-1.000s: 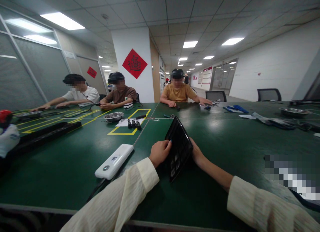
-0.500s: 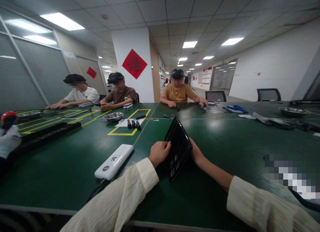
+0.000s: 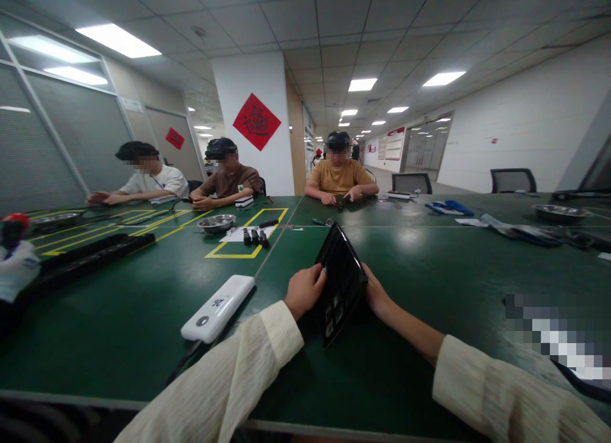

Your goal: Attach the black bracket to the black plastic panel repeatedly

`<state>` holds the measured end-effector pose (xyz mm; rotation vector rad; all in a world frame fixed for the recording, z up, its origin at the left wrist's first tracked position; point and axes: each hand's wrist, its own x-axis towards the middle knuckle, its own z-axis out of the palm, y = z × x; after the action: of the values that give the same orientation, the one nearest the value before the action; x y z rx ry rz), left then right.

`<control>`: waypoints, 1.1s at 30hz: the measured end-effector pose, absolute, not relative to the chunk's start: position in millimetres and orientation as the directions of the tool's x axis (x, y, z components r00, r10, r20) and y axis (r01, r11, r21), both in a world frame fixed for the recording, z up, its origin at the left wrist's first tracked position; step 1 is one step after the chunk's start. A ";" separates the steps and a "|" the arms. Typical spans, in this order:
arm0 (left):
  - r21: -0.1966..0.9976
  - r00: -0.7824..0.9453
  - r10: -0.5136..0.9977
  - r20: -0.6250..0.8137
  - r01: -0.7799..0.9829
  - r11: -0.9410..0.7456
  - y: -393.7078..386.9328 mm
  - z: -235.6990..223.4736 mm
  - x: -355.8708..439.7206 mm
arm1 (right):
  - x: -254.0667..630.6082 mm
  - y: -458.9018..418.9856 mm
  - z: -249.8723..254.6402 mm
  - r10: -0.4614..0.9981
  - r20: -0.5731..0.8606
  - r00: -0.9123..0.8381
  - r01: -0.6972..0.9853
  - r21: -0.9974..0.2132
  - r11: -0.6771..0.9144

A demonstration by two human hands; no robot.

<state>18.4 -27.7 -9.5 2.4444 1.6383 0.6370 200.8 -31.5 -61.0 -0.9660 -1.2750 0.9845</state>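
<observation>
One broad green desk (image 3: 458, 284) took up most of the lower half of my head view, its near edge crossing the bottom. Three people (image 3: 341, 179) sat along its far edge. Across the near edge, my two cream sleeves (image 3: 224, 373) reached inward. Toward the left lay a long black tray (image 3: 98, 260), well apart from my hands.

Inward from the middle of the near edge, I had a black tablet (image 3: 342, 287) tilted up steeply, its glossy face in view; from my end I could not tell whether its lowest corner met the desk. My left hand (image 3: 305, 293) gripped its left edge, thumb laid on the front, the other fingers mostly out of sight. My right hand (image 3: 375, 295) lay against its right edge, but the fingers were hidden behind, so I could not tell how they were closed.

To the left of that grip, a white power bank (image 3: 218, 310) lay flat, a dark cable at its near end. Closer to the far edge was a white paper (image 3: 231, 236) with a metal bowl (image 3: 217, 226) just beside it. Smallest, three black pieces (image 3: 255, 237) sat in a row at the paper's near side.
</observation>
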 end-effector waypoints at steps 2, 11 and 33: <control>0.329 0.320 0.907 0.272 0.855 -0.401 -27.4 -9.6 18.2 | 200.4 -32.0 -60.8 0.957 0.286 0.044 -0.058 -0.956 0.288; 0.318 0.323 0.915 0.241 0.865 -0.388 -30.8 -5.5 18.5 | 199.3 -33.0 -58.9 0.959 0.279 0.045 -0.057 -0.958 0.282; 0.295 0.352 0.902 0.251 0.859 -0.417 -28.3 -7.6 18.1 | 199.3 -36.9 -54.3 0.951 0.303 0.064 -0.048 -0.951 0.307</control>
<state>18.1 -28.3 -7.6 2.4890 1.6288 0.5745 199.3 -36.9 -54.3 -0.9642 -1.2581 0.9667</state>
